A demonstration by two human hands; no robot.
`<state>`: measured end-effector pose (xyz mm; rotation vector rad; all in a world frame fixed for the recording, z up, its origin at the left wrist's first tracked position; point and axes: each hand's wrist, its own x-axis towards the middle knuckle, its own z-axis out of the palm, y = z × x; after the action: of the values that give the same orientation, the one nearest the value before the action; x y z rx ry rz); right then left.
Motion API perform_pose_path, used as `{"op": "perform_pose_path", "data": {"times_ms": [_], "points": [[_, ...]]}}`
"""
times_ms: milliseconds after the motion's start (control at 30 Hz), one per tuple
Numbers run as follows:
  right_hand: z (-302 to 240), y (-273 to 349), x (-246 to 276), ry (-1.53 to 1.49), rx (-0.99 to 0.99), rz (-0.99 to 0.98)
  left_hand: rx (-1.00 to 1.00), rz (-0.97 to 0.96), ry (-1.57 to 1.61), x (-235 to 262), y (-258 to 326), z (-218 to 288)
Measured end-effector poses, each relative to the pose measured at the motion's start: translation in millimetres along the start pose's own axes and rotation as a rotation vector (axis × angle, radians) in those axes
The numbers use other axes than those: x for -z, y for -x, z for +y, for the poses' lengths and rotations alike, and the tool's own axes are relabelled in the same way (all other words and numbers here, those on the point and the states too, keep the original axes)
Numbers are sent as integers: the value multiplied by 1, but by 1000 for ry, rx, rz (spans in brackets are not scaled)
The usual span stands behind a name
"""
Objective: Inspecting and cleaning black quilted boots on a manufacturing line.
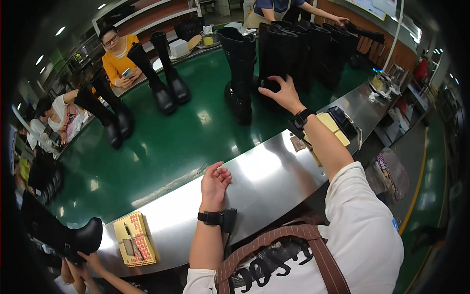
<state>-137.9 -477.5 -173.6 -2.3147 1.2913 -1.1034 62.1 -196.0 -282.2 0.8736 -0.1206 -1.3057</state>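
Because the right hand [283,92] reaches far out over the green conveyor belt [161,142] with the arm nearly straight, its hold on the tall black boot [272,59] looks to me like a shallow one: the fingers curl around the lower shaft near the ankle, and the boot stands upright, touching its neighbours in a tight row of black boots [318,44]. A tug from that stretch could tip the boot sideways into the row and knock several over, since the tall shafts are top-heavy on narrow soles. The single buckled boot [239,73] standing just to the left is near enough to be clipped too if the gripped one swings that way. Closer in, the left hand [214,182] rests flat and loose on the steel edge of the table [264,171], holding nothing, fingers slightly spread; it is well apart from the boot, so it offers no second support should the boot slip. A yellow pad [335,126] and a dark case [342,120] lie on the steel under the outstretched forearm, and a dragged boot might sweep them off. Other people sit and stand around the belt with their own boots, clear of this reach.
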Motion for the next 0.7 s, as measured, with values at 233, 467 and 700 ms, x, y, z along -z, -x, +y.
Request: {"op": "perform_pose_path", "data": {"times_ms": [233,467,700], "points": [[-85,-15,-33,260,-122,-27,9,33,-15,-2,0,-2],[-109,-61,-32,471,130,-185,21,17,-29,-3,1,-1],[-209,-63,-25,225,426,-112,4,2,-51,-4,2,-6]]}}
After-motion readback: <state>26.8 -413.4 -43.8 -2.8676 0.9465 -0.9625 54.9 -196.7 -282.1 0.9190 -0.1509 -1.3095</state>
